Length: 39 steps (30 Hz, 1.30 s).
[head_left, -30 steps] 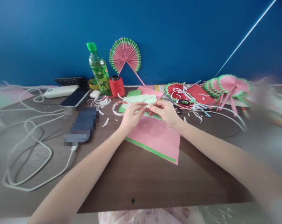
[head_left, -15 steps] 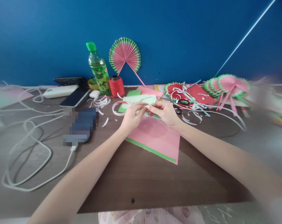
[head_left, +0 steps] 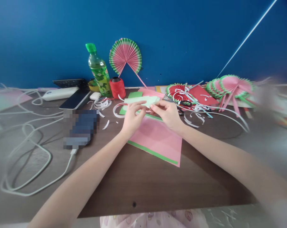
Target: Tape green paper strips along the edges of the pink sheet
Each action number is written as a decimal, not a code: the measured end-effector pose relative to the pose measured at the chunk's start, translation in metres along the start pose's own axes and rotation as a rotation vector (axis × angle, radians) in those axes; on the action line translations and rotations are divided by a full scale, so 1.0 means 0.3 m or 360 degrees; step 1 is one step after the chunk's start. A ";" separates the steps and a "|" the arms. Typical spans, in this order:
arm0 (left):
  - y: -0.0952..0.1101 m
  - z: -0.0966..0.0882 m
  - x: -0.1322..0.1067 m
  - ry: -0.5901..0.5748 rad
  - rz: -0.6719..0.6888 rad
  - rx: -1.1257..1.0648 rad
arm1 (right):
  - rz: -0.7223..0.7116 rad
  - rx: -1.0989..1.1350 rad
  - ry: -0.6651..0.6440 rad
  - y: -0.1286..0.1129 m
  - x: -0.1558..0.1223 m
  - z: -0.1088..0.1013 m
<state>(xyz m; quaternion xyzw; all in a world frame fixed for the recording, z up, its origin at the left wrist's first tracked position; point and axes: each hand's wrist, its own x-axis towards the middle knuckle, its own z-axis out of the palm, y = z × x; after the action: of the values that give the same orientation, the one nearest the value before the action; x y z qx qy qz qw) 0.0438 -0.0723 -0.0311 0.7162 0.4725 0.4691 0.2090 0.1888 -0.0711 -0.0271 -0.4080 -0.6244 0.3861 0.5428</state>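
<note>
My left hand [head_left: 134, 119] is over the far left corner of a pink paper sheet [head_left: 157, 139], fingers apart, holding nothing I can see. My right hand [head_left: 169, 114] pinches a small pale green paper strip [head_left: 152, 104] between thumb and fingertips; much of the strip is hidden or blends with the paper behind. Green bands line the sheet's near and far edges. Just beyond my fingers lie pale green paper [head_left: 136, 100] and a darker green piece [head_left: 135, 94]. A roll of white tape [head_left: 117, 111] rests left of my left hand.
A green bottle [head_left: 99, 74], red thread spool [head_left: 117, 88] and phone [head_left: 84, 128] with a looping white cable stand left. Pleated paper fans [head_left: 234, 84] lie at right; another fan [head_left: 125, 53] leans on the blue wall. Scissors [head_left: 184, 103] and paper scraps lie beyond my right hand.
My left fingers have parted and drawn slightly away from my right fingertips, where both hands met at the pale green strip before. My right hand stays nearly in place.
</note>
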 end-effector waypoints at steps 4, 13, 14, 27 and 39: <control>0.007 -0.010 -0.004 0.0082 0.0025 0.0107 | -0.0025 -0.0022 -0.0025 0.010 -0.001 -0.001; 0.001 -0.010 -0.002 0.0034 0.0062 0.0140 | -0.0125 -0.0126 -0.0091 0.020 -0.007 -0.004; 0.000 -0.010 -0.001 0.0031 0.0067 0.0139 | -0.0129 -0.0130 -0.0095 0.020 -0.007 -0.004; 0.014 -0.011 -0.005 0.0028 -0.0005 0.0109 | -0.0275 -0.0211 -0.0105 0.044 -0.008 -0.002; 0.011 -0.003 -0.004 0.0033 -0.0061 0.0088 | -0.0010 -0.0004 -0.0078 0.023 -0.001 -0.001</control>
<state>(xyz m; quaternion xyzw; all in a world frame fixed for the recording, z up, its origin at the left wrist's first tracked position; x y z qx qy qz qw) 0.0444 -0.0751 -0.0288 0.7078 0.5010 0.4591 0.1931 0.1897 -0.0688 -0.0337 -0.3972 -0.6393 0.3936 0.5278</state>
